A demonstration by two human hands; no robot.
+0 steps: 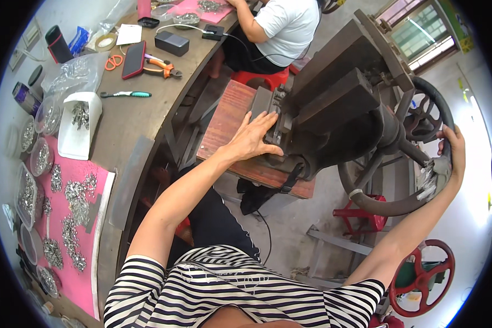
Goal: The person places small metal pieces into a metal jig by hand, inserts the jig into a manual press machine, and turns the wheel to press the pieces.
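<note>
A heavy dark hand press (333, 109) stands before me on a reddish wooden board (228, 117). My left hand (252, 138) lies over the metal die block (279, 117) at the press's base, fingers spread and thumb apart. Whether a small part lies under the fingers is hidden. Out to the right, my right hand (454, 150) wraps round the rim of the press's large black handwheel (391, 206). Just below that hand, a frayed grey rag (434, 177) is bound onto the rim.
On the left bench (134, 115), small metal parts (76, 197) lie on a pink sheet (87, 287), beside plastic tubs and a white scoop (71, 136). Pliers (161, 68), a phone (134, 60) and a toothbrush (127, 94) lie farther back. Another person (287, 27) sits beyond; a red handwheel (423, 279) stands lower right.
</note>
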